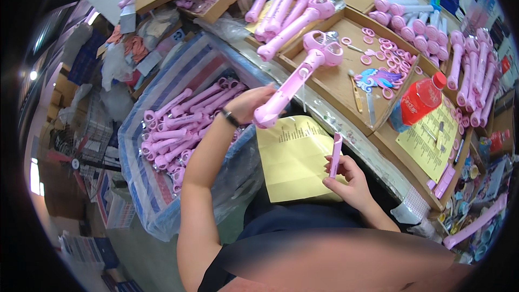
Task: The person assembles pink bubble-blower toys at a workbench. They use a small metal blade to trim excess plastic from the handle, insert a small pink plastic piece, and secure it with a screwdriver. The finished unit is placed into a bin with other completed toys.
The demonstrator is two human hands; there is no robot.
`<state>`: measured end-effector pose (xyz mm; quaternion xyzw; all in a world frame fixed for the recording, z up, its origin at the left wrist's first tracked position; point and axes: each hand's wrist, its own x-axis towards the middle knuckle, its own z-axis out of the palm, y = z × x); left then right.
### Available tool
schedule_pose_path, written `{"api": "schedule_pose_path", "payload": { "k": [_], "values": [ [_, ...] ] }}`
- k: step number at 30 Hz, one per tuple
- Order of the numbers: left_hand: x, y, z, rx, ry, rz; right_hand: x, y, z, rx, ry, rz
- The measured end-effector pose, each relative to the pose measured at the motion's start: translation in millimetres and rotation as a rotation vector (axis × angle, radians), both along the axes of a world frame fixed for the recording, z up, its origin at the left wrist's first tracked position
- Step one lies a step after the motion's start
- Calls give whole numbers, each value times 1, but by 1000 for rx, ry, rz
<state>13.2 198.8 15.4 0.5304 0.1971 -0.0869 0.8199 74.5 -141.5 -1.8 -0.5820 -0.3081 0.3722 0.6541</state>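
Note:
My left hand (252,103) is closed round the lower part of a pink plastic toy wand (292,87), its fingers partly hidden behind the handle. The wand tilts up to the right, with its round, clear-windowed head at the top and a long opening along the handle. Lower and to the right, my right hand (350,183) pinches a narrow pink plastic strip (335,154) between thumb and fingers, holding it upright. The strip and the wand are apart. Below both hands a creased yellow printed sheet (289,170) lies over my lap.
At left, a striped woven bag (141,184) holds many pink wands (186,127). The bench carries a cardboard tray (319,84) with pink rings, scissors and a winged blue-purple piece (378,78). A red-capped bottle (419,100) stands beside it; more wands are stacked behind.

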Motion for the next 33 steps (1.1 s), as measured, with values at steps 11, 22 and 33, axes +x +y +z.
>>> {"api": "schedule_pose_path", "payload": {
  "k": [11,22,33],
  "values": [
    [20,-73,7,-122,-171,113,92,-70,-5,-297,-925,-486],
    [-21,-145,-8,-53,-363,394,86,-54,4,-176,-903,-476],
    [-41,-179,-25,174,-306,594,-17,30,14,-238,-176,76]
  ]
}}
